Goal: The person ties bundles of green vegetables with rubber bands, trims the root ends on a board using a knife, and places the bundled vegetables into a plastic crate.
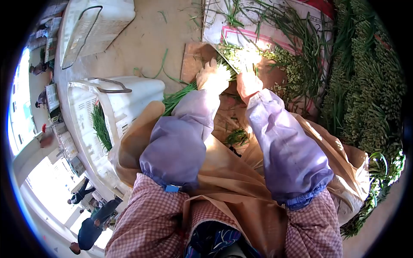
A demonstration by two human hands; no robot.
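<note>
My left hand (210,77) is closed over a bunch of long, thin, chive-like green stalks (178,98), pressing it on a brown wooden board (192,61). The stalks trail from the hand toward the lower left. My right hand (249,85) grips a knife whose thin blade (228,62) slants up and left, close beside my left fingers. Bright sunlight washes out the spot between the hands. Short pale-green cut pieces (282,60) lie scattered beyond and right of the knife. A few green scraps (236,136) rest below my wrists.
A white plastic crate (140,92) with green stalks inside stands at left, and another white crate (118,19) lies behind it. Printed white sacking (213,28) spreads under the board. Large stacked green bundles (370,86) line the right side. Other people (88,232) are at far left.
</note>
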